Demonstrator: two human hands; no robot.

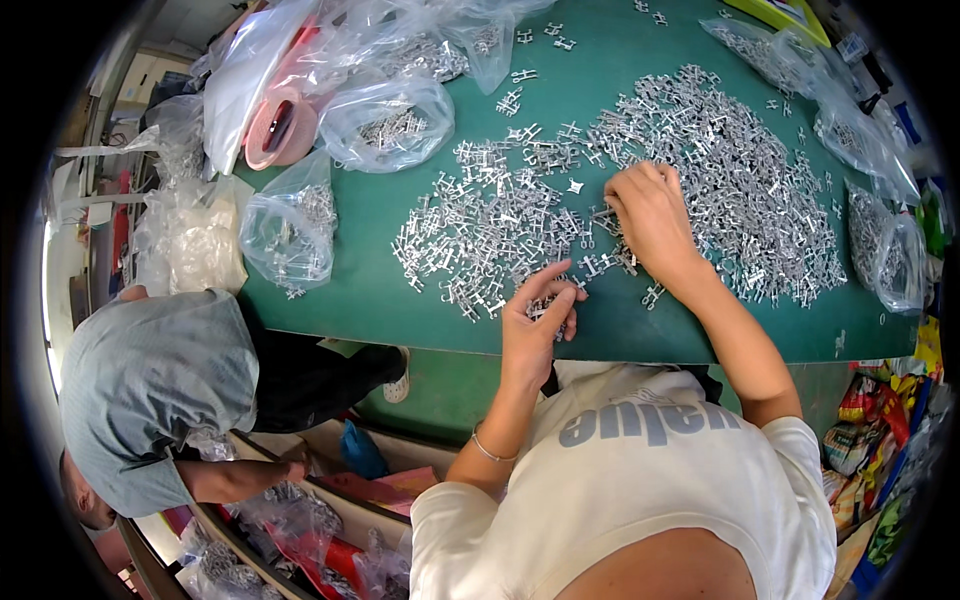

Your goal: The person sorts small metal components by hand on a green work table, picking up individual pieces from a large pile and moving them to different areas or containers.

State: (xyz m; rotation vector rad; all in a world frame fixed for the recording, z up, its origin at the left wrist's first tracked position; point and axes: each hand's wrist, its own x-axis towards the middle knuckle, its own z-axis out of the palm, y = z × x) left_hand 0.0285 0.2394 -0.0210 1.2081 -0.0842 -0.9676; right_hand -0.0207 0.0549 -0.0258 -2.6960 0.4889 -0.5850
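Observation:
Small silvery metal pieces lie in two heaps: a larger right heap [740, 190] and a looser left heap [490, 225]. My left hand [535, 325] is at the near edge of the left heap, its fingers curled around several small metal pieces [540, 306]. At the left edge of the right heap is my right hand [652, 215], palm down, with bent fingers touching the pieces. Its fingertips are partly hidden, so what they grip does not show. A few metal pieces [598, 264] lie between the hands.
Clear plastic bags of metal pieces [388, 125] stand at the table's left; more bags [885, 250] line its right edge. A pink container [281, 128] stands at the far left. A person in a grey shirt [160, 385] bends over boxes [345, 500] beside the green table [420, 320].

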